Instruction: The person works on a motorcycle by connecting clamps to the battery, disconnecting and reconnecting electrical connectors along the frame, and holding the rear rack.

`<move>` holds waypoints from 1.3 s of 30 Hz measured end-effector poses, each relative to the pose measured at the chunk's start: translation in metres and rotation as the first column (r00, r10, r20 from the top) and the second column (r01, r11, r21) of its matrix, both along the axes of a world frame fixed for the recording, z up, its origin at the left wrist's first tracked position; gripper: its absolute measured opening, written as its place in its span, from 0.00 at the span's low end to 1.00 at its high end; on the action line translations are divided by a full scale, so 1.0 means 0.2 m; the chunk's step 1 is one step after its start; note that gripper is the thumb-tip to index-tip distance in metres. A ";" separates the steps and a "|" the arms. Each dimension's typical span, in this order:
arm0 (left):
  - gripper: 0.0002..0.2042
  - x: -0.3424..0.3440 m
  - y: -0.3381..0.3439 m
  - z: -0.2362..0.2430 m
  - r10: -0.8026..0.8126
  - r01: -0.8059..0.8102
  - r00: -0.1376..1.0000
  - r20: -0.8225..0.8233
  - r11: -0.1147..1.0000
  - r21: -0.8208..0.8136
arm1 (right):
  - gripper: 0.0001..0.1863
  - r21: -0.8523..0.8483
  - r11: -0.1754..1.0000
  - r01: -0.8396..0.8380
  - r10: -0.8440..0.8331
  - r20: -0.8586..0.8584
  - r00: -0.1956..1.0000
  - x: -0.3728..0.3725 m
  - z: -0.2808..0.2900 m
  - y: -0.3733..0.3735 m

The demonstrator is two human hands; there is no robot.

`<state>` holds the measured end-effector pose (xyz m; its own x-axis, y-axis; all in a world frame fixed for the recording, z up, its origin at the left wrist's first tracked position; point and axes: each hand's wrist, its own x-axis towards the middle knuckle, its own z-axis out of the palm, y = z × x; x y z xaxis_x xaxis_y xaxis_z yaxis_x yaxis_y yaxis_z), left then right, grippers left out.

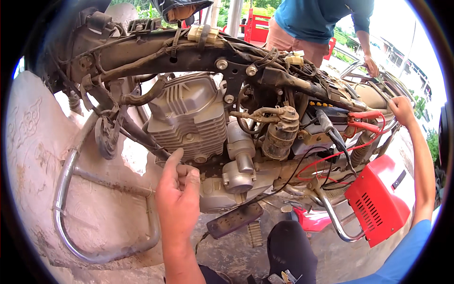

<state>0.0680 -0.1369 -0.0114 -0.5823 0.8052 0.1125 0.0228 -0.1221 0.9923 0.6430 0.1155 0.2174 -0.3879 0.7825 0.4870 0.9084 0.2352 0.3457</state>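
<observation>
Ribbed cast metal on the engine, dull grey and dusty. Grimy black painted steel along the frame tube, with rust flecks and bright bolt heads. Chrome on the crash bar, glossy but scratched and spotted. Glossy red painted sheet metal on the charger box, with slotted vents. Red plastic sleeves on the clamps, smooth. Rubbery matt black on the hoses. Rough, stained concrete on the floor. Bare skin on the left hand.
</observation>
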 end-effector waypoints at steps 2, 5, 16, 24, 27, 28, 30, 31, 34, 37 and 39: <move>0.24 0.02 -0.01 0.02 -0.003 0.003 1.000 0.029 1.000 0.001 | 0.20 -0.030 0.999 0.040 -0.040 0.000 0.999 -0.03 0.00 0.00; 0.23 0.01 -0.02 0.01 -0.003 0.002 0.999 0.041 1.000 0.008 | 0.20 -0.042 0.996 0.081 -0.082 -0.002 0.997 -0.05 -0.01 0.00; 0.14 -0.05 -0.05 0.04 -0.025 0.027 0.999 -0.028 0.996 0.089 | 0.24 0.047 0.994 -0.094 0.097 -0.057 0.994 -0.05 -0.05 -0.02; 0.13 -0.09 -0.06 0.00 0.007 0.005 0.992 -0.123 0.995 0.100 | 0.19 -0.229 0.968 0.103 -0.139 -0.148 0.979 -0.02 -0.03 0.02; 0.12 -0.09 -0.07 -0.01 -0.023 0.032 0.992 -0.127 0.997 0.071 | 0.19 -0.259 0.965 0.034 -0.080 -0.171 0.982 0.05 -0.04 0.07; 0.12 -0.09 -0.06 -0.01 -0.038 0.047 0.990 -0.136 0.997 0.067 | 0.19 -0.258 0.966 0.027 -0.075 -0.175 0.982 0.06 -0.04 0.07; 0.11 -0.09 -0.06 -0.02 -0.035 0.044 0.990 -0.135 0.997 0.062 | 0.19 -0.245 0.969 0.020 -0.066 -0.181 0.981 0.07 -0.04 0.08; 0.11 -0.09 -0.06 -0.03 -0.031 0.039 0.990 -0.135 0.998 0.057 | 0.19 -0.228 0.974 0.015 -0.058 -0.183 0.981 0.08 -0.04 0.09; 0.13 -0.11 -0.08 0.00 -0.058 0.060 0.990 -0.127 0.998 0.016 | 0.19 -0.140 0.990 -0.006 -0.021 -0.187 0.982 0.10 -0.03 0.10; 0.13 -0.11 -0.07 -0.01 -0.070 0.069 0.990 -0.124 0.998 -0.010 | 0.17 -0.171 0.977 0.124 -0.153 -0.167 0.974 0.10 0.00 0.09; 0.13 -0.10 -0.07 0.00 -0.078 0.077 0.989 -0.127 0.997 -0.014 | 0.13 -0.230 0.942 0.245 -0.281 -0.142 0.949 0.10 0.02 0.08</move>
